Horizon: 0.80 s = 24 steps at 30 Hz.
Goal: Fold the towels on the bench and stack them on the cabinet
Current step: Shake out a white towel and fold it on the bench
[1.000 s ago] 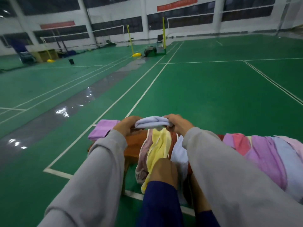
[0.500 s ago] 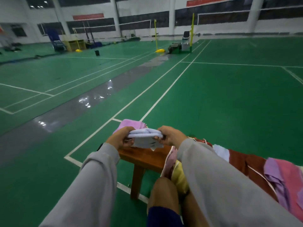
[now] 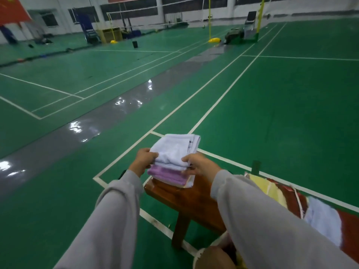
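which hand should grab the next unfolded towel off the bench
Right, probably. Both hands pinch the folded white towel, but the right hand sits nearer the yellow towel along the bench; the left hand is at the bench's end.

Indoor badminton hall: green courts [image 3: 291, 113], white lines, nets [image 3: 147, 8].

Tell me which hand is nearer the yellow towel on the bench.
Right. The right hand holds a near corner of the folded white towel, just left of the yellow towel; the left hand holds the other near corner, farther left.
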Each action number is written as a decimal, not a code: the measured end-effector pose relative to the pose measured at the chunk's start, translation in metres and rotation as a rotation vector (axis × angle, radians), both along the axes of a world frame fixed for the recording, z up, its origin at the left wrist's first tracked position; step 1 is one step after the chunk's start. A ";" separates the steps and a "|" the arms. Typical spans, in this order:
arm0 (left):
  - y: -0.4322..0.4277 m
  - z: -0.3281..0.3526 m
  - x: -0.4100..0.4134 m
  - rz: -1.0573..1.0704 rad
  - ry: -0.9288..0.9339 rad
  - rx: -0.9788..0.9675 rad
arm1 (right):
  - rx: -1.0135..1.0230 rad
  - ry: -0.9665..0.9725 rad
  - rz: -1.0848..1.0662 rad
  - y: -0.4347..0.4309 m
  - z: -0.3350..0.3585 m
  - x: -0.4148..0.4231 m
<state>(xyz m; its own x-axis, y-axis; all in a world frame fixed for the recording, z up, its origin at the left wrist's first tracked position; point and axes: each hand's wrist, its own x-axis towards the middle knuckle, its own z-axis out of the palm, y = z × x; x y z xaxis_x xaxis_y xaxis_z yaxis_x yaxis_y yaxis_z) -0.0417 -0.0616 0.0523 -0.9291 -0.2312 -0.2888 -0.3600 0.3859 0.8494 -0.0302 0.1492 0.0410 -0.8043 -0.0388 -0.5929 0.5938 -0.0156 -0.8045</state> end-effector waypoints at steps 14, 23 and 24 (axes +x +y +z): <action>-0.010 -0.043 -0.024 0.027 0.216 -0.033 | 0.043 -0.008 -0.063 -0.011 -0.023 -0.016; -0.016 -0.075 -0.014 -0.043 -0.078 -0.349 | 0.058 -0.099 0.011 -0.014 -0.037 0.008; -0.015 -0.075 -0.015 -0.043 -0.087 -0.373 | 0.063 -0.104 -0.007 -0.015 -0.036 0.010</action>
<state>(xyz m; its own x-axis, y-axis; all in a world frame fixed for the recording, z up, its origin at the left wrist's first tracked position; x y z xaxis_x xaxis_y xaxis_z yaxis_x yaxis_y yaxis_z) -0.0571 -0.0770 -0.0228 -0.9159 -0.2966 -0.2704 -0.4014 0.6791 0.6146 -0.0206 0.1341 0.0053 -0.7386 0.0067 -0.6741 0.6740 0.0282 -0.7382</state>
